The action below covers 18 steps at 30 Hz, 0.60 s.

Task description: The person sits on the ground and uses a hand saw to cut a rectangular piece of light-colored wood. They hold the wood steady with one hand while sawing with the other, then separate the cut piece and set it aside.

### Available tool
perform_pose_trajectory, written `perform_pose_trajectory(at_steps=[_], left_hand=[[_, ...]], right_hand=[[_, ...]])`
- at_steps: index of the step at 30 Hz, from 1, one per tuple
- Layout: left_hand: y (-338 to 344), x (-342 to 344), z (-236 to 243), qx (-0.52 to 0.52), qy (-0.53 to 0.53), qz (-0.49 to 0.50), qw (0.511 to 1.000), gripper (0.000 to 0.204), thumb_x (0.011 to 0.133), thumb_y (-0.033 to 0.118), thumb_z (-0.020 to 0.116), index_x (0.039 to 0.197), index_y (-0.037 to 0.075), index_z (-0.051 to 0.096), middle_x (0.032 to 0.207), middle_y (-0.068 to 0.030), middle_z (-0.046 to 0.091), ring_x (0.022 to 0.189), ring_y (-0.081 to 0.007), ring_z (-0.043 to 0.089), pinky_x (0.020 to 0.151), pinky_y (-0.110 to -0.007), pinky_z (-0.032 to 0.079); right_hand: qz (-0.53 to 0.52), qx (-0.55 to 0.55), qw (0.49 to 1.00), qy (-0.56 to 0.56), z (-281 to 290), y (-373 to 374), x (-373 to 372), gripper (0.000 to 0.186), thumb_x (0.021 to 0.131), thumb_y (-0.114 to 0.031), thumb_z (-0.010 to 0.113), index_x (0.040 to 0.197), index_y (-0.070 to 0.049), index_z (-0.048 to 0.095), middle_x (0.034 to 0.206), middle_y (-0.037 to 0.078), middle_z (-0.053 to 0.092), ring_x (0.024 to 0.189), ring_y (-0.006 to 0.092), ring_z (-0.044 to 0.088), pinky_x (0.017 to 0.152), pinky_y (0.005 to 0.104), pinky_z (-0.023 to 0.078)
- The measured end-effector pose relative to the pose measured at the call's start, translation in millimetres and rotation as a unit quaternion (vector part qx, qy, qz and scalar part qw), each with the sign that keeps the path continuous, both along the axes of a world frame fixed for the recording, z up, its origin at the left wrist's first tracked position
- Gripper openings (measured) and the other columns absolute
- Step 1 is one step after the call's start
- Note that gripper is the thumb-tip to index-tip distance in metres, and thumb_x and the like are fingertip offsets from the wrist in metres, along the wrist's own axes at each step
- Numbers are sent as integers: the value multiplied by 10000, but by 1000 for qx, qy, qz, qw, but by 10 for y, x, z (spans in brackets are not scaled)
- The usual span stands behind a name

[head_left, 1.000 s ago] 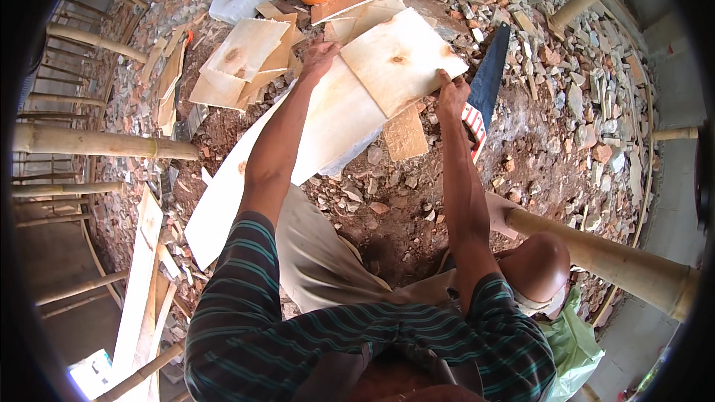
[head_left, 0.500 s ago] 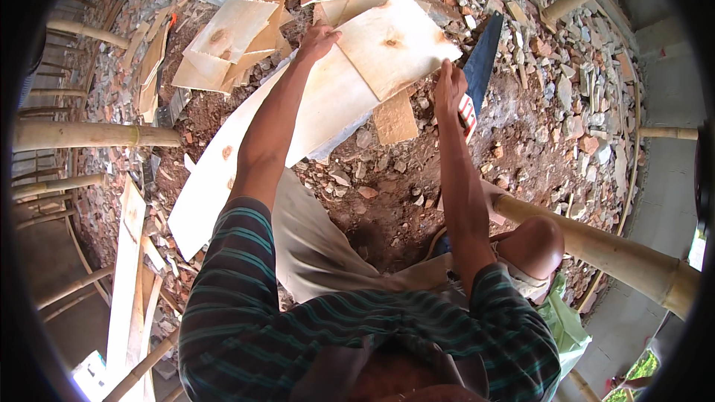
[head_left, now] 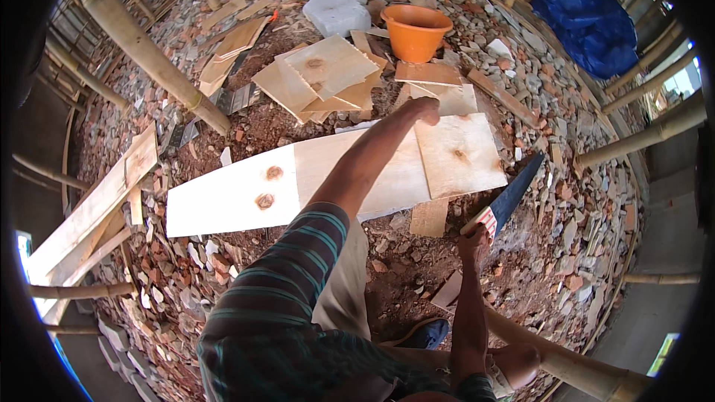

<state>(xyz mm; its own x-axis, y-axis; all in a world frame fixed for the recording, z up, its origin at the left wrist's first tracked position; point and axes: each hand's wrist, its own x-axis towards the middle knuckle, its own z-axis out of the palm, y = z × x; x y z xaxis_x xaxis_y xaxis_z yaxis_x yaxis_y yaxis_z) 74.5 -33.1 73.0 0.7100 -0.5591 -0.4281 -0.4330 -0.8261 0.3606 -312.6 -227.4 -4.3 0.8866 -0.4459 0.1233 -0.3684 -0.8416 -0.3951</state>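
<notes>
from where i stand: left hand is at the far edge of the square panel, which lies over the right end of the long pale board; its finger opening, cannot tell. right hand curls closed at the handle of the saw, near the panel's right corner. judgement: steady pressure from the left, a full handle grip, fingers clear of the blade.

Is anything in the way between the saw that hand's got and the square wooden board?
No, nothing that I can see. The right hand holds the saw by its handle, and the blade is close to the square board's near right corner. The small brown piece is off to the left of the handle, not between them.
</notes>
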Motion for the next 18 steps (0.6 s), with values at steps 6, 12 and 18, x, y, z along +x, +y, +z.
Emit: perform_pose_trajectory(at_steps=[6,12,18], left_hand=[[-179,-112,-157,-128,2,39,991,866,674,560,791,1215,-84,586,1189,-269,644,1102,-363,636,896,-439,517],[-263,6,-307,-116,2,14,993,788,671,562,791,1127,-68,668,1115,-240,688,1023,-372,667,865,-438,524],[-283,68,-185,-52,13,-73,996,762,762,602,705,1158,-49,671,1221,-224,654,1100,-327,645,901,-428,515]], right_hand=[[-89,192,967,-144,364,-337,-273,308,749,-180,738,951,4,597,832,176,610,752,327,599,697,452,485],[-176,10,933,-314,1317,-126,-1082,314,787,-225,704,1000,-8,627,863,143,614,741,286,604,689,421,508],[-225,-93,926,-289,1962,401,-2513,353,738,-238,725,1002,-20,636,882,123,635,749,274,625,687,399,514]])
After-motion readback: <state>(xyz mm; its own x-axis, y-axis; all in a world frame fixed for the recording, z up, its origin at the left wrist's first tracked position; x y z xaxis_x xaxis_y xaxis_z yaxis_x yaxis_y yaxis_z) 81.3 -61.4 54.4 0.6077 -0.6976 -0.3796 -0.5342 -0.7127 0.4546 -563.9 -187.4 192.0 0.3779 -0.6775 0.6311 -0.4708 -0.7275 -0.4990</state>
